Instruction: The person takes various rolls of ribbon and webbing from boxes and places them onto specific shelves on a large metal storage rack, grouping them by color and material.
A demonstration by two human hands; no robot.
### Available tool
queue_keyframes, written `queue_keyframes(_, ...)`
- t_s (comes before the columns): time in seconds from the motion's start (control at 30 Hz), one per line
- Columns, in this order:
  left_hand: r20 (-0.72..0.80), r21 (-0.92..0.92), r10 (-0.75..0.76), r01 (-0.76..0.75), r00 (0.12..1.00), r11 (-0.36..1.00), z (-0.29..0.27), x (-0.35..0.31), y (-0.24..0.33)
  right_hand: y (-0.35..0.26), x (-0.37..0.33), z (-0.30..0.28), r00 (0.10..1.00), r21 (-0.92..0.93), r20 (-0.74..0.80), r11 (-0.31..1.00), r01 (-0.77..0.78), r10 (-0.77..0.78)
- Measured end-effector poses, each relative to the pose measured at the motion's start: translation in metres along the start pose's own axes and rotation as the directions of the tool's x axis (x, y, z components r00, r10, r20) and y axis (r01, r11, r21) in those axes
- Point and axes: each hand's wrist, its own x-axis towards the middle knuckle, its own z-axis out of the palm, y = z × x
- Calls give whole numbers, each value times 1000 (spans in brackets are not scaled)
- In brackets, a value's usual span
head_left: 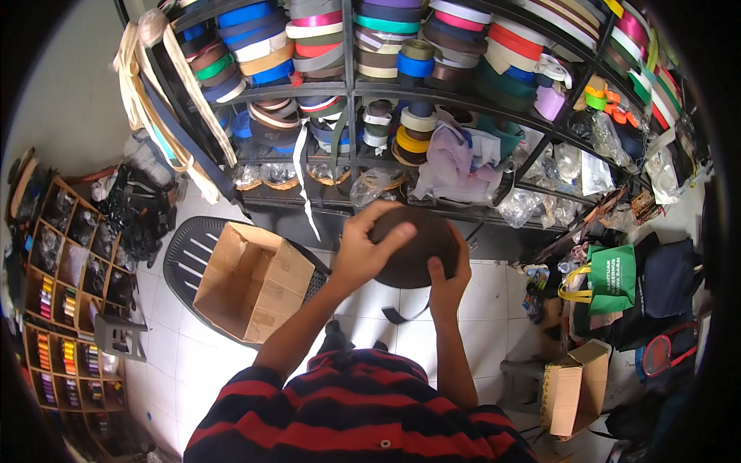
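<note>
Person in short-sleeved polo-type shirt (363,409), horizontal red and dark navy stripes, bands roughly equal width. 1 small pale button on the placket near the lower edge. Left sleeve ends at the upper arm in a striped hem. Both forearms bare. Left hand (363,251) and right hand (450,282) bare, no gloves; no rings or watch visible.

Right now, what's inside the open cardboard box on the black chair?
The cardboard box on the black chair shows only bare inner walls and flaps; nothing visible inside. Its far bottom corner is hidden by the near flap.
</note>
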Motion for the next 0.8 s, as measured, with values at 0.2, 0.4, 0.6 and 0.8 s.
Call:
queue_keyframes(0.2,-286,-183,-106,54,952,982,-21,-22,-28,18,-1,46,995,19,-85,998,58,-56)
queue_keyframes(0.4,291,126,-132,99,948,987,-118,24,-9,14,32,79,933,-213,355,966,149,-65)
queue_keyframes(0.6,-495,-312,-148,-16,856,950,-145,21,-41,40,38,172,989,-32,143,998,45,-40)
queue_keyframes(0.8,-213,-245,-123,69,969,967,-215,12,-54,58,36,209,988,131,155,991,-28,8)
